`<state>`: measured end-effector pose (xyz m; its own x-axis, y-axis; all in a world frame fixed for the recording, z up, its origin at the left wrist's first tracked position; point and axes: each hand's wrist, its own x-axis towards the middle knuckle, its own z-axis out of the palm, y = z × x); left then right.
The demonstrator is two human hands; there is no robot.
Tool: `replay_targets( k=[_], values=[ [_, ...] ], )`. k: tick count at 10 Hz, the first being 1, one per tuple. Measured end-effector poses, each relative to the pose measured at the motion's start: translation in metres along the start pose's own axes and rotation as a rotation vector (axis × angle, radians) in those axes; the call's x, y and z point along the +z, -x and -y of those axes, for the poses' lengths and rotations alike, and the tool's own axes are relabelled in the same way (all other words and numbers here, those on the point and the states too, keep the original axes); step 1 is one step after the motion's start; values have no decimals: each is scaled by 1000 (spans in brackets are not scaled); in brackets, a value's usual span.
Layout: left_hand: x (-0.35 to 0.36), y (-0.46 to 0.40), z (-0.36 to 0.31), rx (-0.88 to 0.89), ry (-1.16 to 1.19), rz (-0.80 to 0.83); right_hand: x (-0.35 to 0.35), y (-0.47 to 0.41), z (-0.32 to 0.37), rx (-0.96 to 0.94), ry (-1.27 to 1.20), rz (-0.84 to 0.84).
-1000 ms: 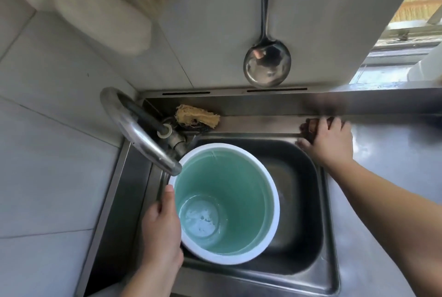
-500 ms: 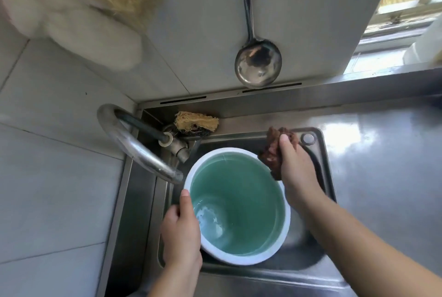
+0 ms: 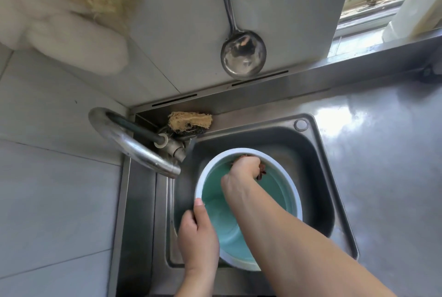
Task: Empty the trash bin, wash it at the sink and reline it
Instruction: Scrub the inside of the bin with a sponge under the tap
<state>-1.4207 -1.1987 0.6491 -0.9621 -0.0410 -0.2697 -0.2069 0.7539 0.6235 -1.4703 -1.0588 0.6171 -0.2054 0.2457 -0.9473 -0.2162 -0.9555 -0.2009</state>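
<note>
- Right hand [image 3: 241, 172]: curled around a dark reddish-brown scrubbing pad [image 3: 260, 172], with the fist pressed against the far inner wall of the trash bin [image 3: 282, 191] just below its rim. Half a second earlier this hand held the pad above the rim on the far right side; a second earlier it was reaching along the back of the sink for it.
- Left hand [image 3: 197, 237]: grips the near left rim of the bin, thumb laid over the white edge and inside, the other fingers wrapped on the outer wall. Its hold matches the earlier frames.
- Meaning of the change: the pad has passed from outside the bin to inside it, so scrubbing of the interior appears to be starting. The bin holds no trash, so emptying looks complete; relining is not yet begun.
- Trash bin: stands inside the basin of the sink [image 3: 318, 153], just beside the spout of the tap [image 3: 143, 153]. Its mouth opens upward toward the camera; its long axis runs roughly vertical, leaning slightly so the mouth tips toward the person. A film of water seems to lie on the green bottom.
- Surroundings: a straw-coloured loofah [image 3: 190, 121] rests on the ledge behind the tap; a steel ladle [image 3: 242, 55] hangs on the tiled wall; the steel table [image 3: 382, 153] extends to the right of the sink.
</note>
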Motion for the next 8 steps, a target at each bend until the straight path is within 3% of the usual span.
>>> replay_targets(
  k=[2,5,8],
  values=[
    [-5,-5,4,-70,88,-10,26,11,-5,-60,206,-89],
    [-6,-13,-3,46,65,13,23,38,-38,-179,769,238],
    [-9,-25,8,33,80,-24,-30,39,-57,-30,827,676]
  ],
)
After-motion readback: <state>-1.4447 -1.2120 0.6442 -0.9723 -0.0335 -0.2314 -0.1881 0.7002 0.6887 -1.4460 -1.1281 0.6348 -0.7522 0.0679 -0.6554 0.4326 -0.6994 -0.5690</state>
